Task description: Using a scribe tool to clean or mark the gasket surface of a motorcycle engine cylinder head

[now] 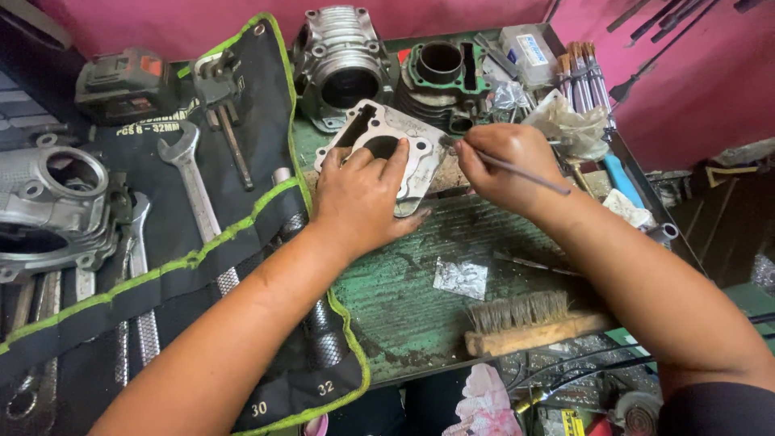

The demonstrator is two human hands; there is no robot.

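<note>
A flat, pale grey metal gasket plate (395,149) with one large round bore and several small bolt holes lies on the worn green bench top, just in front of the finned engine cylinders, its near edge covered by the left hand (363,198) pressing down on it with spread fingers. A thin, dark metal rod-like tool (517,168) is pinched in the right hand (504,165); it slants down to the right, its upper tip meeting the plate's right edge.
</note>
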